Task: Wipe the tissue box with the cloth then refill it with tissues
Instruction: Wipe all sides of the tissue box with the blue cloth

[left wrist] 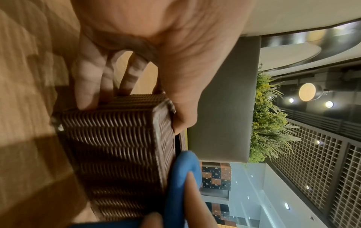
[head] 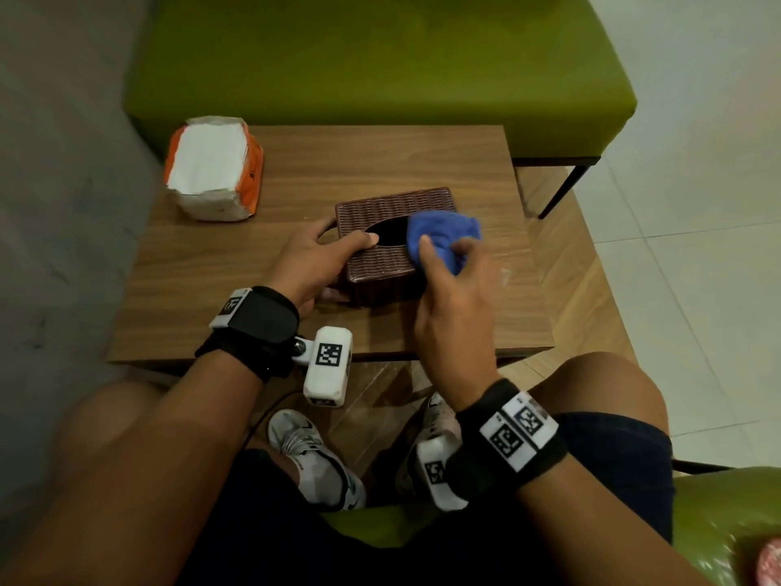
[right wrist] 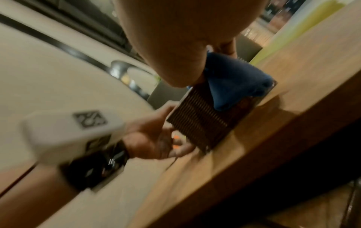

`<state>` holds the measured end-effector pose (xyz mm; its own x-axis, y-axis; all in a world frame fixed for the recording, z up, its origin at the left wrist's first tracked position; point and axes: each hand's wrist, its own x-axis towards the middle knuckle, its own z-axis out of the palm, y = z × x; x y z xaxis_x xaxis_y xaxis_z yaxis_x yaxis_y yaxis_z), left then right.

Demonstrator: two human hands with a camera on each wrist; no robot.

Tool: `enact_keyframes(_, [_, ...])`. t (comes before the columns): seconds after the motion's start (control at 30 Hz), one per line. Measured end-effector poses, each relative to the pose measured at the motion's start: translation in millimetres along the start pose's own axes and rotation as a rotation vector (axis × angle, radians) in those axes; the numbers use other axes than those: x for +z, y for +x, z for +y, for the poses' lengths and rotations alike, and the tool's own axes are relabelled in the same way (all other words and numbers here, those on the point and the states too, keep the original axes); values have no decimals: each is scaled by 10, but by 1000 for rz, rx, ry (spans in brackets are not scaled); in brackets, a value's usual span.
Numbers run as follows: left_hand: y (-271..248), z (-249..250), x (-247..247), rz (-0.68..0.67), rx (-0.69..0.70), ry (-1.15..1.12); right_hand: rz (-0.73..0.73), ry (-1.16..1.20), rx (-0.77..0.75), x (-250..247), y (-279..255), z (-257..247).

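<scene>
A brown woven tissue box (head: 382, 264) with a dark oval slot stands on the wooden table (head: 296, 175). My left hand (head: 325, 251) grips its left end, thumb on top near the slot, fingers down the far side; the left wrist view shows the box (left wrist: 117, 146) under my fingers (left wrist: 87, 86). My right hand (head: 448, 264) holds a bunched blue cloth (head: 443, 236) against the box's top right. In the right wrist view the cloth (right wrist: 236, 83) drapes over the box (right wrist: 201, 118). An opened orange-and-white tissue pack (head: 213, 167) lies at the table's back left.
A green bench (head: 380, 57) runs behind the table, with a grey wall on the left and pale floor tiles on the right. My knees and shoes (head: 312, 454) are below the table's front edge. A second wooden surface (head: 566, 268) sits to the right.
</scene>
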<state>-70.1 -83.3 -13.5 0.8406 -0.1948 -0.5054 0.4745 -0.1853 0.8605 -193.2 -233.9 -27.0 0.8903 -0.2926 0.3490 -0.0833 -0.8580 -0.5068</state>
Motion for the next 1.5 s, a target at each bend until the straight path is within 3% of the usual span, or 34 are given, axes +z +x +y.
enact_keyframes(0.1, [13,7,17,22,-4,-8,-152,21,-199,-33,-96,108])
enact_keyframes(0.23, [17,34,27,15,-12,-20,-82,139,2,-62,93,261])
enact_keyframes(0.4, [51,44,35,33,-17,-25,-255,49,-201,-35,-24,122])
enact_keyframes(0.57, [40,49,62,41,2,-32,-45,163,-11,-107,140,281])
enact_keyframes(0.73, [60,15,65,59,13,-25,-217,103,-233,33,9,-53])
enact_keyframes(0.93, [65,-4,49,52,15,-69,21,170,17,-159,208,320])
enact_keyframes(1.1, [51,-5,59,71,40,-51,-190,125,-217,48,-43,-156])
enact_keyframes(1.17, [60,-2,39,47,31,-49,-173,122,-204,-44,54,49])
enact_keyframes(1.3, [42,-16,53,32,48,-82,-58,109,-13,-207,293,322])
enact_keyframes(1.43, [8,-21,74,75,34,-122,-233,50,-226,-102,164,-13])
enact_keyframes(1.5, [22,-51,61,95,15,-82,-242,103,-219,-136,221,106])
